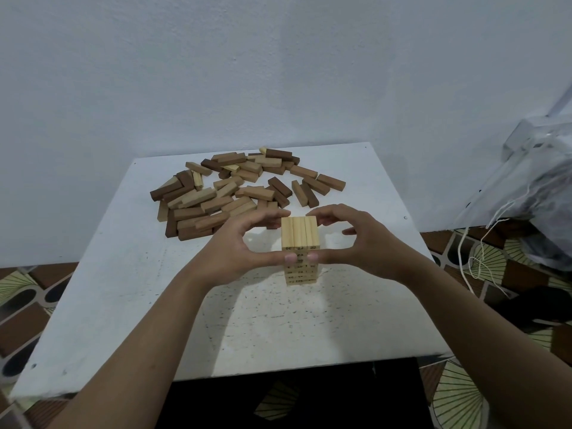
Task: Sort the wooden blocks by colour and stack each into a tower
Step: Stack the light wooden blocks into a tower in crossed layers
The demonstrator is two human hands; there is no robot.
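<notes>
Your pale tower (299, 239) stands upright near the middle of the white table (123, 289), its long axis vertical; it is built of smooth, light, square-edged wooden bars, and the three on top lie side by side, their lengths running away from you toward the wall (278, 72); their near ends carry small printed numbers, of which 22 reads clearly, the lower rows being too blurred to tell; the layers are hard to count, since your thumbs cover part of the near face; your left hand (235, 243) curls round the tower's top from its left, thumb pressed on the near face, fingers hooked over the far edge; your right hand (356, 239) mirrors it from the right, the thumb tips nearly meeting; behind the tower and to its left lies the loose pile (235, 193) of bars, mid-brown and dark brown with a few pale, criss-crossed, some half buried; the tabletop is matt and speckled; far to the tower's right a clear crinkled plastic bag (538, 205) is cut off by the frame, white string (473, 261) trailing from it
</notes>
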